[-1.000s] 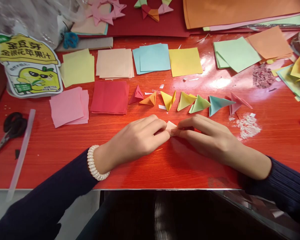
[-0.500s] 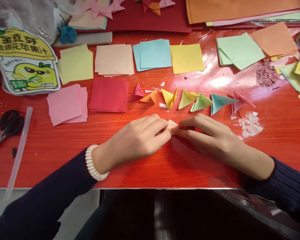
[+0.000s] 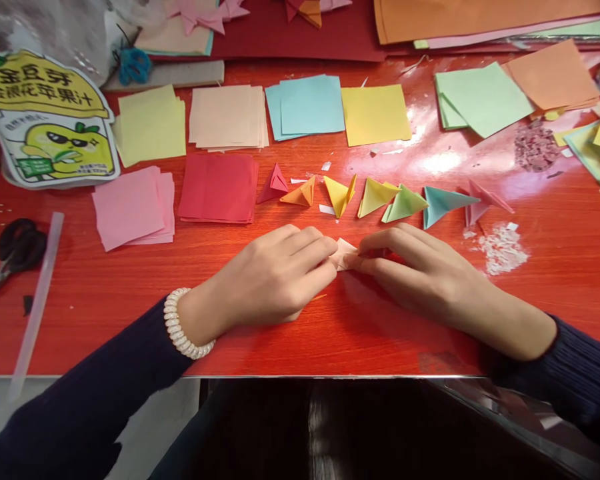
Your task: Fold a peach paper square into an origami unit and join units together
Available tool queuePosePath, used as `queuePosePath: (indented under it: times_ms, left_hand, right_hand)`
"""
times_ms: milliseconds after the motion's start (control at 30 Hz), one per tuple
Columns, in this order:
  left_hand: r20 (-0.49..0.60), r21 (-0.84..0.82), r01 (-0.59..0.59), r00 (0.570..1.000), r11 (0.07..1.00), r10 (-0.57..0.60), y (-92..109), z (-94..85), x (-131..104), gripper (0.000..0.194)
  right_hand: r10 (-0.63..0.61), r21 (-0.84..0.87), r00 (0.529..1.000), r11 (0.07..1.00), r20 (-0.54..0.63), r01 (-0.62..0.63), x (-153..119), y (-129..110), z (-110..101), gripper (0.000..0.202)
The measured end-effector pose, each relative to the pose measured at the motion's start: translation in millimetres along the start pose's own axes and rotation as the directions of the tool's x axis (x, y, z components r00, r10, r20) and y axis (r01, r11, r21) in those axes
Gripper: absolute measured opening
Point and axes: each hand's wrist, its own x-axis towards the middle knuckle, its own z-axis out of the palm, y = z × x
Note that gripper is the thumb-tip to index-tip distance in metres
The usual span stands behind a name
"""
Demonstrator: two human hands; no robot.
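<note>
Between my fingertips, near the front of the red table, is a small folded piece of pale peach paper [image 3: 345,252]. My left hand [image 3: 280,277] pinches its left side with fingers bent. On the other side, the thumb and index finger of my right hand [image 3: 420,270] hold its right part. The fingers cover much of the paper, so its full shape is hidden. Just beyond both hands runs a row of folded paper pieces, among them a yellow folded piece [image 3: 338,195], a green folded piece [image 3: 404,204] and a blue folded piece [image 3: 445,205].
Stacks of square paper lie behind, such as a red stack [image 3: 217,189], a pink stack [image 3: 130,209] and a blue stack [image 3: 310,105]. At the left are scissors [image 3: 17,250], a translucent stick [image 3: 37,300] and a drink pouch [image 3: 55,127]. White paper scraps [image 3: 503,249] lie right.
My left hand has shifted slightly left, uncovering a bit more of the peach paper. My right hand stays almost in place, still pinching it.
</note>
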Motion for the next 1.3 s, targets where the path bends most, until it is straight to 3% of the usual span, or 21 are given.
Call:
queuePosePath:
  times_ms: [233, 600, 900, 1167, 1300]
  left_hand:
    - [-0.024, 0.027, -0.117, 0.993, 0.993, 0.117, -3.7, 1.3, -3.2, 0.017]
    - [-0.005, 0.033, -0.118, 0.993, 0.992, 0.118, -3.3, 0.2, -1.8, 0.021]
    - [0.007, 0.073, -0.146, 0.989, 0.987, 0.146, -4.1, -1.2, -0.5, 0.02]
    - [0.013, -0.023, -0.109, 0.994, 0.994, 0.11, -4.3, -1.5, -2.7, 0.025]
    - [0.005, -0.072, -0.072, 0.997, 0.995, 0.072, -2.5, -2.1, -1.9, 0.027]
  right_hand:
    - [0.036, 0.072, 0.999, 0.997, -0.024, -0.034, -2.9, 1.0, 1.6, 0.018]
    - [0.02, 0.006, 0.997, 1.0, -0.076, -0.02, -4.0, 0.1, -0.3, 0.026]
    - [0.089, 0.051, 0.992, 0.995, -0.09, -0.084, -3.4, -4.3, 3.2, 0.009]
    - [0.097, 0.039, 0.986, 0.995, -0.133, -0.093, -5.4, -3.3, 4.5, 0.029]
    - [0.094, -0.054, 0.99, 0.994, -0.103, -0.1, -5.4, -4.2, 4.3, 0.023]
